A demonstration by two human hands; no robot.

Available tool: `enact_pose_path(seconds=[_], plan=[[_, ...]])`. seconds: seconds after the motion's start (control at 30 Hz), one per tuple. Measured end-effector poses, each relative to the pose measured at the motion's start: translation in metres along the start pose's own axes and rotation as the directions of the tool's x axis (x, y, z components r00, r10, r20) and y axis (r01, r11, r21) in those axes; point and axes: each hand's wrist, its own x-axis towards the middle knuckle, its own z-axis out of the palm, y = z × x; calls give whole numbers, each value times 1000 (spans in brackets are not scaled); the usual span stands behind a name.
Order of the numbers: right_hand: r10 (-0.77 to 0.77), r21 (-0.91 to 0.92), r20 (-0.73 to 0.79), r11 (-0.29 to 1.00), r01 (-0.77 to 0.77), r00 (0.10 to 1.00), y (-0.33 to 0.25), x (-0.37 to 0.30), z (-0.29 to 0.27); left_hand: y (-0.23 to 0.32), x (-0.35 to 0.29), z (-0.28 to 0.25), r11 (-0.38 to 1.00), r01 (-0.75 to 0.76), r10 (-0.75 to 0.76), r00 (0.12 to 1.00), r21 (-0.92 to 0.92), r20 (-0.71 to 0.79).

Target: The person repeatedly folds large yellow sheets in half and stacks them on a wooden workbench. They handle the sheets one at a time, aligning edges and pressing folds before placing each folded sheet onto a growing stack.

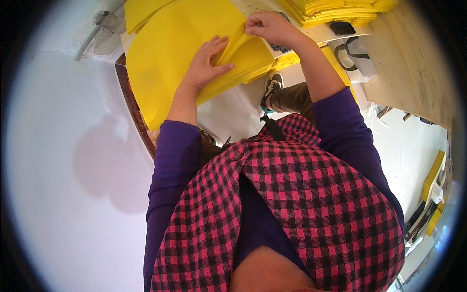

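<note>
Broad yellow sheets [170,53], thin and soft like cloth, lie over the work surface and hang past its near edge. On top of them rests my left hand [206,65], open, its thumb apart from the fingers beside a raised fold. Farther right, the fingertips of my right hand [270,27] pinch the lifted edge of the upper yellow sheet. That edge rises in a narrow fold between both hands. Whether the pinch takes one layer or more cannot be told.
A thick stack of yellow pieces [335,10] stands at the far right, with a small black object [343,28] beside it. A white bag with dark handles [360,58] and a wooden panel [418,68] are farther right. The pale wall [63,146] bounds the left.
</note>
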Motion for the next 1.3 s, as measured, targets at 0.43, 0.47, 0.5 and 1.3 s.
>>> enact_pose_path(seconds=[0.43, 0.47, 0.5, 1.3], plan=[[-36, 125, -153, 991, 55, 988, 14, -27, 15, -7, 0, -2, 998, -7, 8, 1000, -67, 12], [-70, 68, -153, 994, 81, 986, 15, -26, 19, -6, 0, -2, 999, -22, 23, 1000, -41, 12], [-82, 11, -137, 996, 85, 987, 16, -23, 21, -5, 0, -1, 999, -34, 35, 999, -18, 12], [-33, 334, -71, 941, 54, 997, 18, -14, 37, 12, -1, -3, 951, -11, 7, 1000, 308, 13]])
